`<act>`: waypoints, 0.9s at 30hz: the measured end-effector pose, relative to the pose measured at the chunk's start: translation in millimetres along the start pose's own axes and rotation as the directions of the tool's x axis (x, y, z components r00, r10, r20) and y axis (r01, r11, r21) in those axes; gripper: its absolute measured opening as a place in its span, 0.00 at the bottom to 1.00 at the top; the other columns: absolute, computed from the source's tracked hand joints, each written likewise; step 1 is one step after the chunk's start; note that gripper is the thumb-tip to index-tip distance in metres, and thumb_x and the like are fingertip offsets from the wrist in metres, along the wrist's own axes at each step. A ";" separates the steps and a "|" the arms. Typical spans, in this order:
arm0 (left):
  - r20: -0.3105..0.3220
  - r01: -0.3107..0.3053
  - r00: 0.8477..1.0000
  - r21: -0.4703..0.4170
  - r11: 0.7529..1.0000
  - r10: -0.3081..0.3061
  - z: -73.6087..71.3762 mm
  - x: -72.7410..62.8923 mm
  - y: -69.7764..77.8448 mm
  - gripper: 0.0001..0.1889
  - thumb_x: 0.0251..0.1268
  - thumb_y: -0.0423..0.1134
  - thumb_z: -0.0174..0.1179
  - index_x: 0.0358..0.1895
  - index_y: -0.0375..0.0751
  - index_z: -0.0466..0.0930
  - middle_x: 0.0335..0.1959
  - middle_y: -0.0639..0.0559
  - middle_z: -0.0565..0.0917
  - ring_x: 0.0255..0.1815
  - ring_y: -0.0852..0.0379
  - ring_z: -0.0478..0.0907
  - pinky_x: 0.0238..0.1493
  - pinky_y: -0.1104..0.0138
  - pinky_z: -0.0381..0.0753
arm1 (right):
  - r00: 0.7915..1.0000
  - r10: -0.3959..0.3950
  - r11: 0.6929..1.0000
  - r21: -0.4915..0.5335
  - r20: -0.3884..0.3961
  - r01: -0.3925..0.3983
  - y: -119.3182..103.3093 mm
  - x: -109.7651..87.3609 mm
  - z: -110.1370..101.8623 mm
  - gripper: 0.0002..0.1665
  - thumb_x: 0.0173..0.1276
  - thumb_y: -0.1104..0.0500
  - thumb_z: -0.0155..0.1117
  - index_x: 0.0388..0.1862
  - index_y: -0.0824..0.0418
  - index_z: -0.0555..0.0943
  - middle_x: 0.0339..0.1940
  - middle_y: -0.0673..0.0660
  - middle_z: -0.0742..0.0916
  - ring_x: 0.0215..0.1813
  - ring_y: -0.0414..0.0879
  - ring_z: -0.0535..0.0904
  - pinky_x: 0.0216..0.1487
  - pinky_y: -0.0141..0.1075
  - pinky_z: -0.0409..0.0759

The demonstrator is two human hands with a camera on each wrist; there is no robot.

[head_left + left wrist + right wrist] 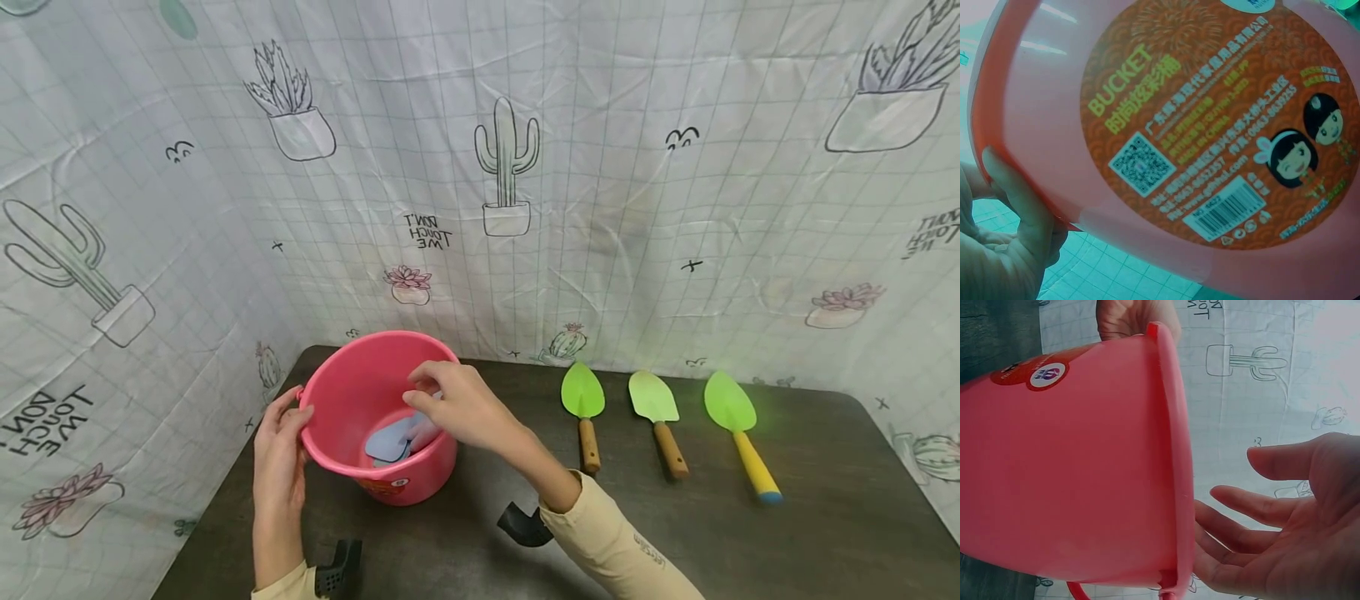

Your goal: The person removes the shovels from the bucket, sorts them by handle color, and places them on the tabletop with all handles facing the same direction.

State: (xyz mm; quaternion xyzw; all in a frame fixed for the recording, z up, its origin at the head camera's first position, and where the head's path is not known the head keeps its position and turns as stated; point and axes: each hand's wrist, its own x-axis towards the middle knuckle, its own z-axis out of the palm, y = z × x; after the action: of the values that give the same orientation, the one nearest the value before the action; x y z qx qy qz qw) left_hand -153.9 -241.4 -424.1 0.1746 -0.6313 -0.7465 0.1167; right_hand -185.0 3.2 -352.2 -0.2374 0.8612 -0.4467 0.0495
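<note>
A pink plastic bucket (348, 383) stands on the dark table, tilted slightly toward me. My left hand (277, 454) grips its left rim, thumb on the rim and fingers outside, as the left wrist view also shows with the label (1210, 125) close up. Over the right rim reaches my right hand (465, 406), its fingers loosely bent and thumb apart, nothing between them. Inside the bucket lie a light blue, blade-shaped piece (387, 442) and a pinkish piece beside it; their lower parts are hidden. In the right wrist view the right fingers pass behind the bucket rim (1182, 456).
Right of the bucket lie three trowels in a row: a green one (582, 392) and a pale green one (652, 397) with wooden handles, and a green one (730, 403) with a yellow handle. A patterned cloth (592, 200) hangs behind the table (825, 475).
</note>
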 end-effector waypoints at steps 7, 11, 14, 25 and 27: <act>0.000 0.001 1.000 -0.005 1.000 -0.001 0.4 -0.8 0.2 0.25 0.79 0.36 0.54 0.74 0.39 0.63 0.42 0.51 0.78 0.31 0.64 0.81 0.31 0.75 0.83 | 1.000 0.003 1.000 -0.006 0.028 -0.002 0.8 1.7 4.1 0.15 0.73 0.59 0.65 0.53 0.65 0.85 0.47 0.55 0.88 0.51 0.49 0.83 0.55 0.42 0.84; 0.002 0.000 1.000 -0.012 1.000 0.001 0.3 -0.8 0.2 0.25 0.79 0.36 0.55 0.74 0.39 0.63 0.42 0.50 0.78 0.32 0.64 0.81 0.33 0.75 0.84 | 0.999 -0.002 1.000 -0.017 0.052 0.003 0.8 3.9 7.3 0.13 0.73 0.59 0.65 0.52 0.65 0.85 0.46 0.54 0.88 0.50 0.48 0.83 0.54 0.41 0.83; 0.001 -0.004 1.000 -0.017 1.000 0.004 0.1 -1.0 -0.3 0.25 0.79 0.36 0.55 0.74 0.39 0.64 0.42 0.50 0.79 0.30 0.64 0.81 0.31 0.75 0.83 | 0.997 -0.008 1.000 -0.027 0.074 0.010 0.5 5.6 10.2 0.13 0.73 0.60 0.65 0.51 0.65 0.85 0.43 0.53 0.87 0.47 0.46 0.81 0.51 0.37 0.82; -0.006 -0.014 1.000 -0.022 1.000 0.013 0.8 0.1 -1.5 0.24 0.79 0.36 0.55 0.73 0.39 0.65 0.41 0.50 0.79 0.30 0.64 0.81 0.31 0.75 0.84 | 0.989 0.011 0.999 -0.047 0.149 -0.004 2.1 13.7 20.0 0.12 0.74 0.61 0.65 0.50 0.69 0.83 0.28 0.51 0.83 0.24 0.38 0.80 0.33 0.29 0.77; -0.006 -0.015 1.000 -0.022 1.000 0.015 0.8 0.3 -1.7 0.24 0.79 0.36 0.55 0.73 0.39 0.65 0.41 0.50 0.79 0.30 0.64 0.81 0.31 0.75 0.84 | 0.987 0.016 0.997 -0.077 0.162 -0.003 3.4 16.3 22.7 0.14 0.73 0.61 0.66 0.51 0.69 0.83 0.29 0.52 0.84 0.25 0.39 0.79 0.32 0.28 0.76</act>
State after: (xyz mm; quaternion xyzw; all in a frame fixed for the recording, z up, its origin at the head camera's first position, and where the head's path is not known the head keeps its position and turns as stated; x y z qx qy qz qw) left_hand -154.4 -240.5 -425.7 0.1709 -0.6238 -0.7522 0.1260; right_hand -193.9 -19.5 -366.4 -0.2706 0.8718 -0.3925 0.1125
